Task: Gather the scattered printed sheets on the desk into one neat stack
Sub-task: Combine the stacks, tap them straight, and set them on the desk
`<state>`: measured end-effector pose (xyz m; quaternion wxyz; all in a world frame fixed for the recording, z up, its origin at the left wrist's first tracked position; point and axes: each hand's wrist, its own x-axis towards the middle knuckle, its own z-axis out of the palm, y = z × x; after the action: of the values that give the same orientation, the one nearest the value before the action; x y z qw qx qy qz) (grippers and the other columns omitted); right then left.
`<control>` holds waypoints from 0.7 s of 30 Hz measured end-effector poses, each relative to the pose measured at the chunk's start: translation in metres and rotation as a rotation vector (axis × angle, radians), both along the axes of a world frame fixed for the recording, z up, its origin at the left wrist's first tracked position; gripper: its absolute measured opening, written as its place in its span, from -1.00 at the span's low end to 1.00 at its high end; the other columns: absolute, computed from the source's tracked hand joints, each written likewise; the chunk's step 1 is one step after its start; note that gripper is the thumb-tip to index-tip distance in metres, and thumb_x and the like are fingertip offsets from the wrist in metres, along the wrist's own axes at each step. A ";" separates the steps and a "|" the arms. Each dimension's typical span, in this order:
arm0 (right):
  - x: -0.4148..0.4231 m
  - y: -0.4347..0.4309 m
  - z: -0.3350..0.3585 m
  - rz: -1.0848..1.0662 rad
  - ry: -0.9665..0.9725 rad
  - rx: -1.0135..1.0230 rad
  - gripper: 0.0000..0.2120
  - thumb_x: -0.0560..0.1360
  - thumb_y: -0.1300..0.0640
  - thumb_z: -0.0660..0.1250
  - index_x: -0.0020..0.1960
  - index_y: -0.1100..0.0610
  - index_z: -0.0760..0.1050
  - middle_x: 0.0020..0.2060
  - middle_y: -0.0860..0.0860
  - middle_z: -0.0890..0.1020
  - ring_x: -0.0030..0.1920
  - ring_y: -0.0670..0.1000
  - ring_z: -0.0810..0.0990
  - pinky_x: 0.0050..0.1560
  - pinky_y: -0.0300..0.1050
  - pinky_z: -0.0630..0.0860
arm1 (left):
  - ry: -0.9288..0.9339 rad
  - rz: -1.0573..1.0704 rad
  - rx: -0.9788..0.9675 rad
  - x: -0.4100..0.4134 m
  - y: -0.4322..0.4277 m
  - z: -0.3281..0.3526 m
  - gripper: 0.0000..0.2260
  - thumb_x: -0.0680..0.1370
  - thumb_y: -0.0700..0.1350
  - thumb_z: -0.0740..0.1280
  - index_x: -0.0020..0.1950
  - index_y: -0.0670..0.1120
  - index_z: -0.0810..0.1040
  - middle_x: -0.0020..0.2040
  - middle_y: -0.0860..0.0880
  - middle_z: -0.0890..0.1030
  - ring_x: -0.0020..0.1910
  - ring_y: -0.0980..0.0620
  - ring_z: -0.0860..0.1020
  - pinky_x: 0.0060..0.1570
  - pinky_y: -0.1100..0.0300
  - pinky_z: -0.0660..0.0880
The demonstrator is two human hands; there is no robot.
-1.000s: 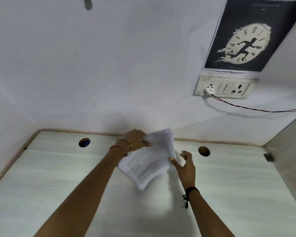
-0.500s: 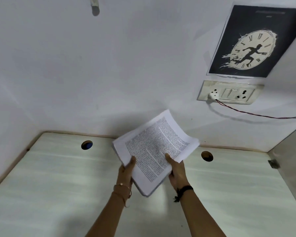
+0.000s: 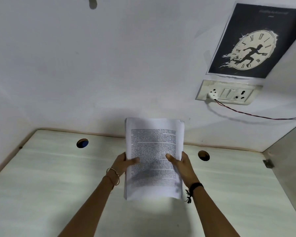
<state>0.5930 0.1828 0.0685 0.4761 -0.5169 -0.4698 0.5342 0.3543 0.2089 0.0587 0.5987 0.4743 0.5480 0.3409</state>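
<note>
At the far left, at about ten o'clock from the paper, a round cable hole is cut into the pale wood-grain counter. Next comes the person's left hand, with thin metal bangles on its wrist. It pinches the left edge of the paper, thumb laid across the printed face, the other fingers behind the sheets where I cannot see them.

The stack of white printed sheets is held up off the counter, upright, edges roughly aligned, text facing the person. Its top rises in front of the white wall.

The right hand, a black thread band at its wrist, pinches the right edge the same way: thumb on the front, remaining fingers hidden behind. At three o'clock from the stack is a second round hole.

At one o'clock, on the wall, sits a white switch-and-socket panel with a white plug in it and a thin red-and-black wire trailing right. Above it hangs a dark poster of a clock face with a running figure. At the far right, a small metal bracket is fixed to a grey side panel.
</note>
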 end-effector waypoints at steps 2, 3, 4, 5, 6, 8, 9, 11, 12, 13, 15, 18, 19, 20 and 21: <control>-0.003 0.002 -0.001 -0.057 -0.002 -0.002 -0.77 0.49 0.06 0.40 0.10 0.14 0.57 -0.06 0.13 0.68 -0.01 0.22 0.64 -0.03 -0.01 0.57 | -0.013 0.086 0.063 0.007 -0.001 -0.004 -0.81 0.45 -0.20 0.40 0.05 -0.14 0.52 -0.11 0.02 0.61 -0.02 -0.10 0.55 -0.22 0.37 0.56; -0.004 0.003 -0.003 -0.081 0.011 -0.013 -0.77 0.49 0.07 0.40 0.08 0.16 0.58 -0.07 0.17 0.68 -0.02 0.24 0.64 -0.01 0.09 0.57 | -0.007 0.106 0.074 0.009 -0.003 -0.007 -0.80 0.44 -0.16 0.41 0.03 -0.14 0.53 -0.11 0.01 0.61 -0.01 -0.10 0.56 -0.16 0.36 0.54; -0.005 0.002 -0.005 -0.093 0.023 -0.023 -0.78 0.48 0.08 0.40 0.07 0.18 0.58 -0.07 0.18 0.68 -0.03 0.22 0.66 0.01 0.09 0.58 | 0.015 0.127 0.078 0.010 -0.006 -0.011 -0.76 0.40 -0.07 0.41 0.01 -0.14 0.54 -0.12 -0.02 0.62 -0.02 -0.09 0.56 -0.10 0.29 0.52; -0.005 0.001 -0.007 -0.096 0.028 -0.037 -0.77 0.48 0.08 0.41 0.08 0.18 0.58 -0.07 0.17 0.69 -0.04 0.18 0.67 0.02 0.08 0.60 | 0.064 0.142 0.074 0.010 -0.009 -0.014 -0.70 0.35 0.02 0.38 -0.02 -0.14 0.55 -0.13 -0.06 0.62 -0.03 -0.09 0.57 -0.06 0.21 0.51; -0.005 -0.001 -0.012 -0.083 0.029 -0.056 -0.74 0.47 0.07 0.41 0.10 0.17 0.58 -0.05 0.15 0.69 -0.03 0.14 0.68 0.05 0.06 0.60 | 0.117 0.154 0.069 0.011 -0.012 -0.018 -0.63 0.32 0.10 0.34 -0.03 -0.14 0.54 -0.13 -0.11 0.62 -0.05 -0.10 0.57 -0.03 0.14 0.49; -0.004 -0.005 -0.021 -0.045 0.035 -0.092 -0.68 0.46 0.04 0.43 0.18 0.10 0.55 0.03 0.08 0.68 0.04 0.07 0.66 0.09 0.02 0.58 | 0.193 0.145 0.056 0.011 -0.016 -0.026 -0.51 0.29 0.22 0.30 0.03 -0.11 0.53 -0.06 -0.17 0.63 -0.02 -0.10 0.57 0.03 0.06 0.48; -0.004 -0.007 -0.026 -0.038 0.031 -0.105 -0.66 0.45 0.04 0.44 0.20 0.06 0.53 0.06 0.04 0.67 0.07 0.04 0.65 0.11 0.00 0.57 | 0.208 0.132 0.055 0.013 -0.018 -0.027 -0.50 0.32 0.22 0.29 0.08 -0.11 0.53 0.00 -0.17 0.63 0.02 -0.11 0.57 0.05 0.07 0.47; -0.002 -0.007 -0.036 -0.049 -0.008 -0.143 -0.68 0.43 0.06 0.46 0.17 0.00 0.55 0.06 0.02 0.67 0.09 0.04 0.64 0.15 0.05 0.56 | 0.251 0.151 0.043 0.016 -0.017 -0.028 -0.58 0.44 0.10 0.32 0.14 -0.18 0.53 0.06 -0.19 0.62 0.07 -0.11 0.56 0.01 0.15 0.41; -0.002 -0.006 -0.038 -0.061 -0.034 -0.155 -0.73 0.43 0.07 0.46 0.12 -0.01 0.56 0.05 0.03 0.67 0.08 0.06 0.64 0.17 0.09 0.55 | 0.275 0.174 0.042 0.017 -0.016 -0.028 -0.63 0.48 0.03 0.32 0.14 -0.21 0.53 0.04 -0.19 0.62 0.05 -0.10 0.56 -0.02 0.18 0.38; -0.001 -0.004 -0.037 -0.081 -0.062 -0.161 -0.79 0.44 0.08 0.46 0.06 -0.02 0.56 0.03 0.05 0.67 0.06 0.08 0.64 0.16 0.11 0.54 | 0.296 0.191 0.054 0.017 -0.014 -0.027 -0.68 0.51 -0.03 0.32 0.13 -0.23 0.54 0.01 -0.17 0.61 0.03 -0.09 0.55 -0.04 0.20 0.36; 0.000 0.001 -0.034 -0.117 -0.089 -0.154 -0.86 0.45 0.08 0.44 -0.01 0.01 0.57 -0.02 0.09 0.68 0.03 0.11 0.64 0.12 0.08 0.56 | 0.316 0.195 0.117 0.018 -0.012 -0.021 -0.74 0.55 -0.11 0.28 0.13 -0.25 0.54 -0.04 -0.13 0.59 -0.01 -0.07 0.55 -0.05 0.22 0.37; 0.003 0.001 -0.032 -0.106 -0.059 -0.112 -0.76 0.43 0.00 0.46 0.04 0.07 0.59 -0.05 0.08 0.70 -0.01 0.07 0.67 0.06 0.00 0.59 | 0.334 0.152 0.172 0.017 -0.013 -0.015 -0.72 0.55 -0.12 0.27 0.20 -0.22 0.50 0.01 -0.09 0.59 -0.03 -0.01 0.52 -0.01 0.23 0.40; 0.004 0.000 -0.036 -0.083 -0.057 -0.120 -0.71 0.41 -0.03 0.47 0.07 0.07 0.59 -0.05 0.07 0.70 0.00 0.06 0.67 0.05 -0.01 0.59 | 0.345 0.119 0.151 0.015 -0.013 -0.018 -0.70 0.54 -0.11 0.28 0.23 -0.20 0.48 0.05 -0.10 0.59 0.00 -0.02 0.53 0.01 0.23 0.40; 0.005 -0.003 -0.041 -0.048 -0.071 -0.150 -0.67 0.40 -0.05 0.48 0.09 0.06 0.59 -0.03 0.06 0.70 0.01 0.05 0.67 0.06 -0.02 0.59 | 0.362 0.078 0.109 0.014 -0.014 -0.022 -0.67 0.53 -0.10 0.29 0.27 -0.18 0.46 0.11 -0.13 0.59 0.05 -0.06 0.54 0.03 0.21 0.41; 0.006 -0.007 -0.047 -0.004 -0.089 -0.192 -0.64 0.38 -0.06 0.49 0.11 0.06 0.59 -0.02 0.03 0.70 0.03 0.02 0.67 0.07 -0.06 0.59 | 0.384 0.027 0.059 0.013 -0.015 -0.027 -0.63 0.52 -0.09 0.31 0.30 -0.17 0.42 0.17 -0.15 0.57 0.13 -0.11 0.53 0.08 0.19 0.41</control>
<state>0.5989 0.1761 0.0215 0.4042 -0.5842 -0.4361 0.5524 0.3675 0.1935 0.0319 0.4645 0.5404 0.6482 0.2684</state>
